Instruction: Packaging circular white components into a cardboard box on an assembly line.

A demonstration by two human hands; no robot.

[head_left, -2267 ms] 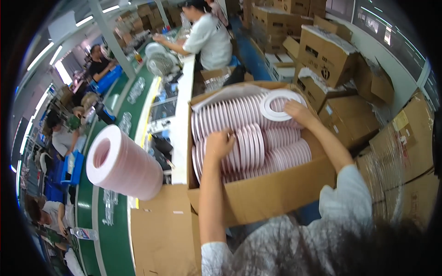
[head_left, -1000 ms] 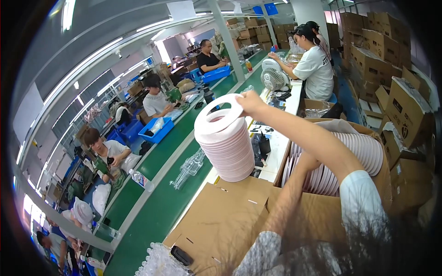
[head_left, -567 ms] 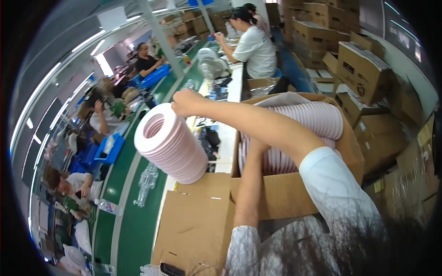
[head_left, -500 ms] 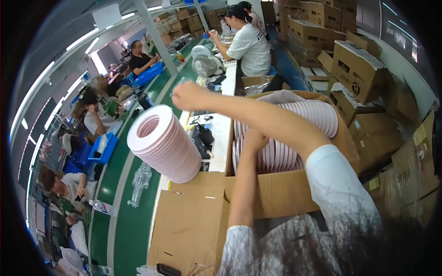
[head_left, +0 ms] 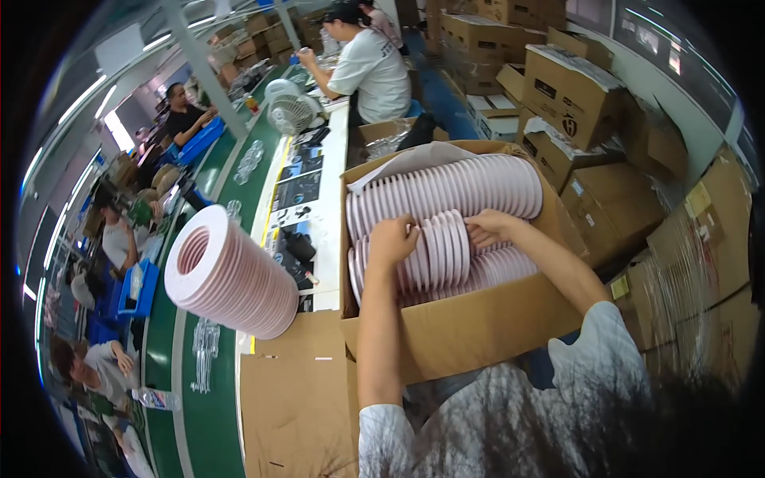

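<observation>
An open cardboard box [head_left: 470, 334] in front of me holds rows of pale pink-white flat rings [head_left: 454, 185] standing on edge. My left hand [head_left: 393, 241] is closed at the left of a raised bunch of rings [head_left: 445, 248] in the nearer row, its fingers curled over their top edges. At the bunch's right end, my right hand [head_left: 488, 229] presses its bent fingers against the outermost ring, so the bunch sits between both hands. Left of the box stands a tall, tilted-looking stack of the same rings [head_left: 239, 279], its centre hole showing on top.
A flattened cardboard surface [head_left: 299, 398] lies left of the box, beside a green conveyor belt [head_left: 219, 430] carrying clear plastic pieces [head_left: 206, 350]. Beyond are a white fan [head_left: 291, 107] and a seated co-worker [head_left: 370, 72]. Stacked cartons [head_left: 570, 95] line the right side.
My right hand has come back from above the ring stack on the left into the box, onto the rings. My left hand stays in the box. The whole view has shifted.
</observation>
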